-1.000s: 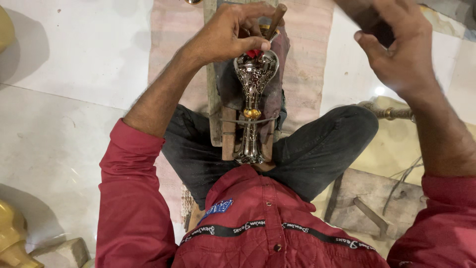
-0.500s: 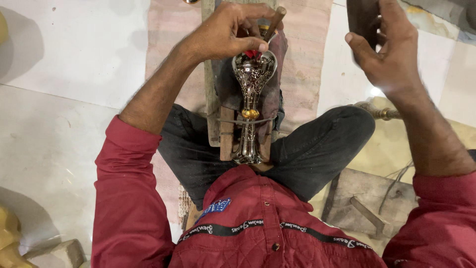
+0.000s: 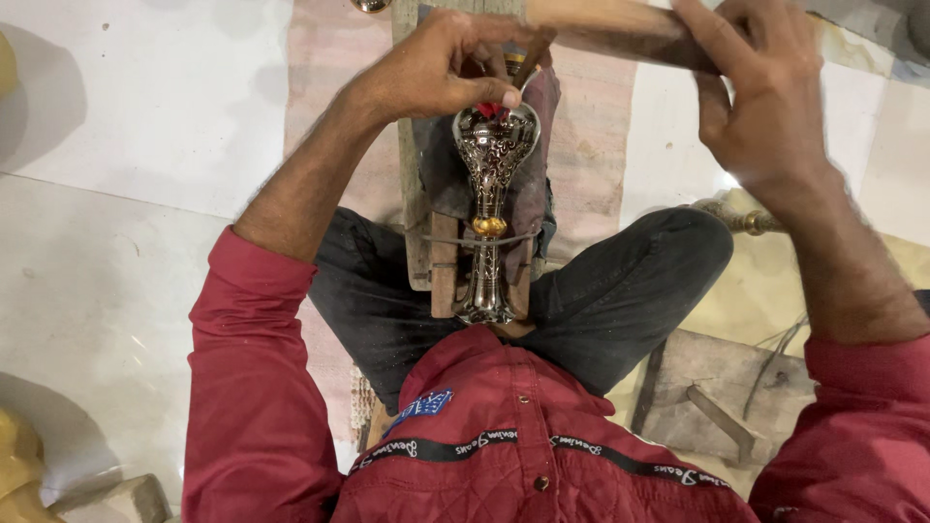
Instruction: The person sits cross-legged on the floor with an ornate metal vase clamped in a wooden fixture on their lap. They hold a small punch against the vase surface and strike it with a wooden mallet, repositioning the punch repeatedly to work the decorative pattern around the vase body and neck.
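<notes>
A silver engraved vase (image 3: 492, 208) lies along a narrow wooden bench (image 3: 418, 203) that runs from near the person's lap to the far edge of the view. Its long axis goes near to far: the flared foot points toward the person's lap, the rounded bulb points away. A brass-coloured ring (image 3: 489, 227) circles the slim neck, and a thin wire or cord (image 3: 455, 241) crosses the stem there, holding it down on dark cloth padding (image 3: 438, 174).

The left hand (image 3: 441, 68) is closed, fingers pinched around a small tool (image 3: 528, 66) set against the far end of the bulb, where a red spot (image 3: 492, 109) shows just beside the fingertips. The right hand (image 3: 760, 97) is closed around a wooden stick-like handle (image 3: 610, 31) held across the far part of the scene, above and to the right of the vase; its far end is blurred.

The person wears a red quilted shirt (image 3: 542, 436) and dark trousers (image 3: 630, 291), legs spread on either side of the bench. On the shirt's chest sits a small blue patch (image 3: 424, 407), left of centre, and a black band with pale lettering (image 3: 542, 450) runs across it. Brass-coloured pieces (image 3: 17, 465) stand on the pale floor (image 3: 107, 242) at near left, and a brass rod (image 3: 746, 221) lies right of the knee.
</notes>
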A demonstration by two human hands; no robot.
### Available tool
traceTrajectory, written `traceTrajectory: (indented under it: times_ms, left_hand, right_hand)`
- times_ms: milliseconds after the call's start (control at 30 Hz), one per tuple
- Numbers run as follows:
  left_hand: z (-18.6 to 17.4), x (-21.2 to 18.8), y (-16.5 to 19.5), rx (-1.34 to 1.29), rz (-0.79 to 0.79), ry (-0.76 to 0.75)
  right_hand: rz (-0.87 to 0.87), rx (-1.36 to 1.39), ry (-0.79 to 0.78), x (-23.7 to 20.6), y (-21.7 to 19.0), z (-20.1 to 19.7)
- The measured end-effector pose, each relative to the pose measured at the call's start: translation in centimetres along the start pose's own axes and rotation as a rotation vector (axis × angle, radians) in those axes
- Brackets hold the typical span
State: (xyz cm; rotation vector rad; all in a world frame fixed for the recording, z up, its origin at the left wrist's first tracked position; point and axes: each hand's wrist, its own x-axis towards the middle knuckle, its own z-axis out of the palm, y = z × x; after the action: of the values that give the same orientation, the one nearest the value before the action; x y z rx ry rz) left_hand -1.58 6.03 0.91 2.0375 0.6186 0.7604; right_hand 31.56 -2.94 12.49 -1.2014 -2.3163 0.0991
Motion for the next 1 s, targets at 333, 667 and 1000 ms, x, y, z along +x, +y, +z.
traceTrajectory:
  times_ms: [333,667,1000]
  left_hand:
    - [-0.3,0.1,0.6,-0.047,0.017,-0.019]
    - [-0.8,0.5,1.0,-0.054,0.087,-0.053]
    - [-0.9,1.0,0.4,-0.102,0.097,-0.116]
  right_hand:
    - [0.127,0.375,0.001,0.6,-1.1,0.1]
    - [0.018,0.003,-0.075,-0.4,0.0,0.4]
    - [0.048,0.127,0.019,-0.9,0.6,1.2]
